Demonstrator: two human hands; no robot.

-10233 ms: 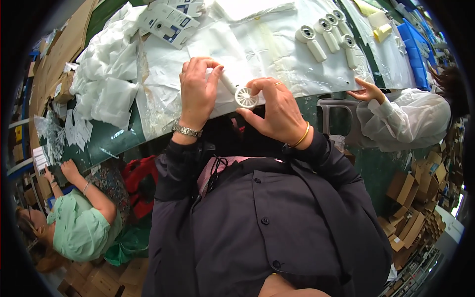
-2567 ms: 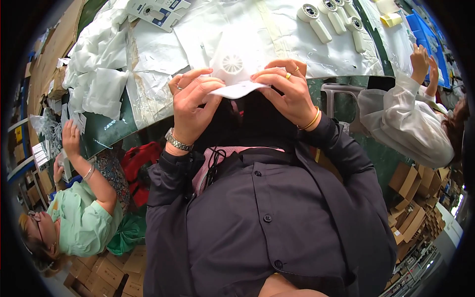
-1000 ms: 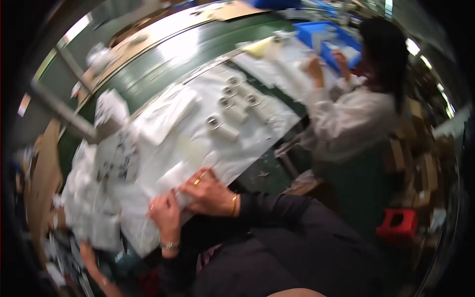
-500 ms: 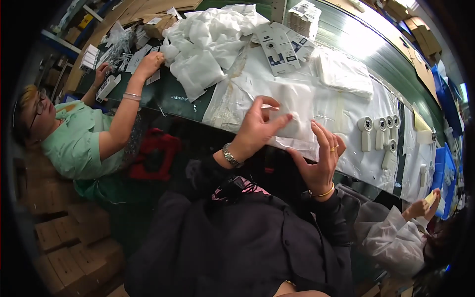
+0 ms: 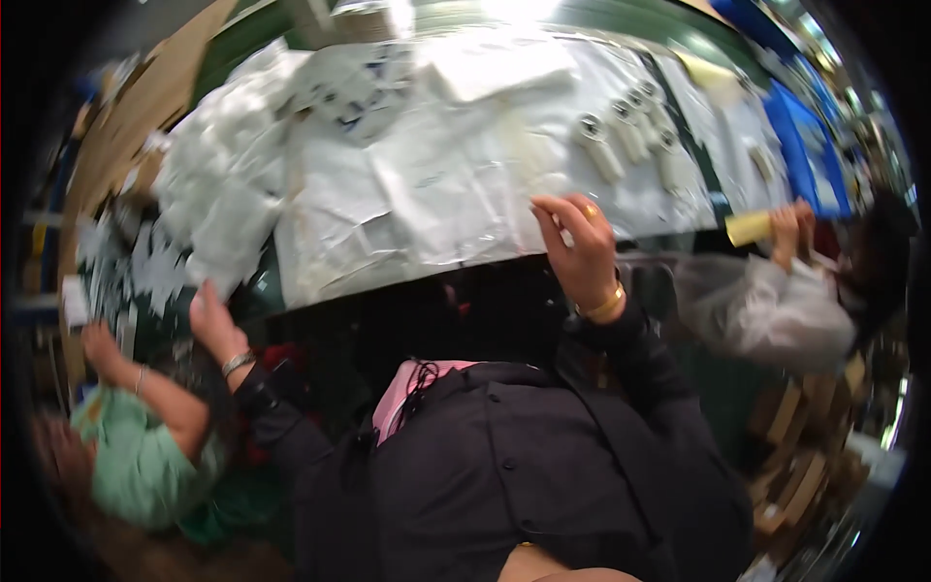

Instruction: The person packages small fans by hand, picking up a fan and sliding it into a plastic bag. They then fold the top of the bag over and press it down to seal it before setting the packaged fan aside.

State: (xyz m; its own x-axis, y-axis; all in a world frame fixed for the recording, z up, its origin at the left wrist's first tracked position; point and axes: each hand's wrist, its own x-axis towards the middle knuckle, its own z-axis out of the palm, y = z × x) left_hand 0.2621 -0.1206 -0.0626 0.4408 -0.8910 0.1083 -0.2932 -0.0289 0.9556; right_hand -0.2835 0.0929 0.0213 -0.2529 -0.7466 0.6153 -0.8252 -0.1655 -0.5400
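Both hands apart: right hand (image 5: 579, 254) grips the plastic sheet (image 5: 427, 209).

Packing workshop: long green table (image 5: 543, 19), stacked cartons (image 5: 805, 456).

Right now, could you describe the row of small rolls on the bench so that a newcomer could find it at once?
Start at the long green bench covered in white plastic sheets. Follow its near edge to the right hand, which wears a gold ring and bangle. Just beyond it, up and right, lies the row of small white rolls, the only cylinders among flat sheets and bags.
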